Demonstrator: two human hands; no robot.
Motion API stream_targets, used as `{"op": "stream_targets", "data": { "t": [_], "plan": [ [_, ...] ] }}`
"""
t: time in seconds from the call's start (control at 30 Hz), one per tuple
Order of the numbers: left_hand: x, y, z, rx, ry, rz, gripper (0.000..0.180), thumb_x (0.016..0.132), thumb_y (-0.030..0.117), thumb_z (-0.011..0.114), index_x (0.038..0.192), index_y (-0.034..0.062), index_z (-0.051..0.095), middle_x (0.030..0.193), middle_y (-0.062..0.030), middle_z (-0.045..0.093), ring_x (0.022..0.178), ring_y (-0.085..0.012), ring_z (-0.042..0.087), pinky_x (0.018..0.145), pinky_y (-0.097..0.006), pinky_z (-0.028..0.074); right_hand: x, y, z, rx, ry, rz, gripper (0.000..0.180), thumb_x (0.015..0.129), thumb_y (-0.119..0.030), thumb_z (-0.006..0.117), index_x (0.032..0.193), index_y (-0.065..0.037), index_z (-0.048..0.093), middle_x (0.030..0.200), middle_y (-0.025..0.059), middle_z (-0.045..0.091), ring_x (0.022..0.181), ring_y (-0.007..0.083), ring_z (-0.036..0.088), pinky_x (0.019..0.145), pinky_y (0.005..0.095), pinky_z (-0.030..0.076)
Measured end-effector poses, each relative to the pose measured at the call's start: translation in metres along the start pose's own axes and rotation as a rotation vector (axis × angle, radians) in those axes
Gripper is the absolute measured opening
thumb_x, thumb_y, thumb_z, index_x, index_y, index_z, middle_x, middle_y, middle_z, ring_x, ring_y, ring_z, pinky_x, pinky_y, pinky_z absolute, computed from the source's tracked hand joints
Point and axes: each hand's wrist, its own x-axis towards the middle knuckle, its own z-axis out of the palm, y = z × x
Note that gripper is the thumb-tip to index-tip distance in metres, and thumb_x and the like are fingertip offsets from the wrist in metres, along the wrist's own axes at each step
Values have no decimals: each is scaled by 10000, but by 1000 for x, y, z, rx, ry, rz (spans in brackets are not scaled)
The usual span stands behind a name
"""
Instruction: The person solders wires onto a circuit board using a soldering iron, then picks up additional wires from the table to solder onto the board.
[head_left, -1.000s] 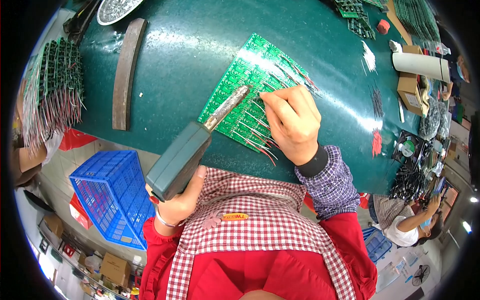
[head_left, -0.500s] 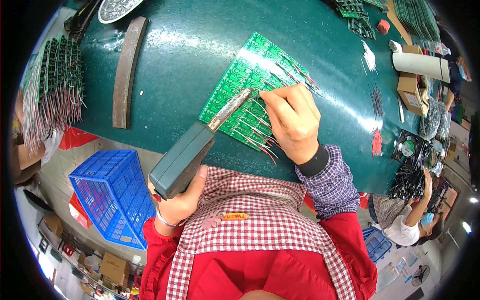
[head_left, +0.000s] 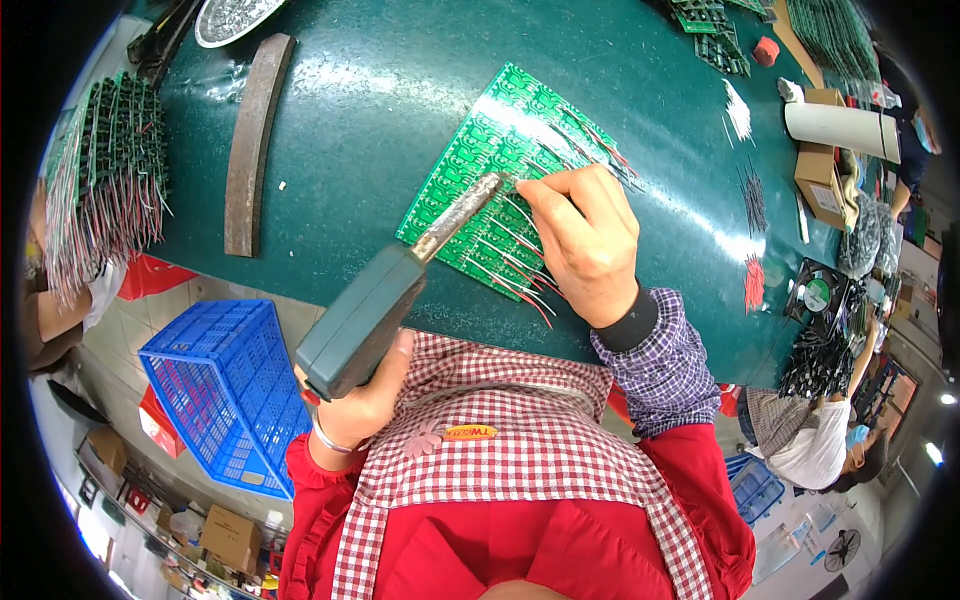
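My left hand (head_left: 362, 408) is wrapped around the dark green body of a soldering gun (head_left: 362, 318). Its long metal barrel slants up to the right, with the tip over a green circuit board panel (head_left: 440, 200). My right hand (head_left: 592, 245) is closed in a pinch right beside that tip, above the panel; whatever lies between the fingertips is too small to make out. Thin red, white and black wires (head_left: 515, 268) stick out from the panel's lower right part, some of them running under my right hand. More wires (head_left: 600, 145) lie along its upper right edge.
A curved metal bar (head_left: 258, 145) and a silver dish (head_left: 235, 18) lie left on the green table. Loose white wires (head_left: 738, 112), black wires (head_left: 753, 200) and red wires (head_left: 753, 285) lie right. A blue crate (head_left: 225, 390) stands below the left edge. Co-workers sit at both sides.
The soldering gun and the panel have shifted very slightly left. My right hand keeps its pinch at nearly the same spot. At the right, a co-worker's arm has moved.
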Motion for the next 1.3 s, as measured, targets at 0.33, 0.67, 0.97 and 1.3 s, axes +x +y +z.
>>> {"op": "stream_targets", "data": {
  "t": [0.33, 0.67, 0.97, 1.3],
  "plan": [
    [-3, -8, -4, -26, -26, 87, 269, 804, -61, 654, 1070, -74, 614, 824, -70, 625, 596, -101, 539, 508, -237, 415, 0, 0, 0, -5, 6, -2, 229, 644, 15, 665, 868, -33, 664, 758, 48, 564, 692, 211, 553, 585, 332, 429],
    [1, 3, -3, 75, 10, 78, 145, 770, 32, 734, 899, -28, 702, 831, -117, 714, 691, -196, 697, 612, -296, 540, 0, -2, 1, -1, 5, 12, 234, 647, 21, 666, 874, -33, 662, 771, 53, 567, 701, 217, 556, 587, 334, 434],
    [-3, 3, -5, 26, 29, 48, 155, 768, 32, 737, 903, -32, 698, 830, -119, 714, 690, -194, 692, 610, -297, 535, -3, -11, -2, 10, 46, 28, 237, 643, 21, 680, 872, -37, 674, 780, 49, 578, 717, 219, 560, 594, 338, 427],
    [-7, -1, -6, 59, 43, 90, 164, 767, 44, 742, 909, -28, 699, 836, -116, 716, 689, -186, 694, 601, -291, 532, -5, -17, -4, 37, 42, 14, 217, 654, 20, 689, 862, -36, 659, 770, 48, 574, 691, 211, 559, 604, 338, 425]
  ]
}}
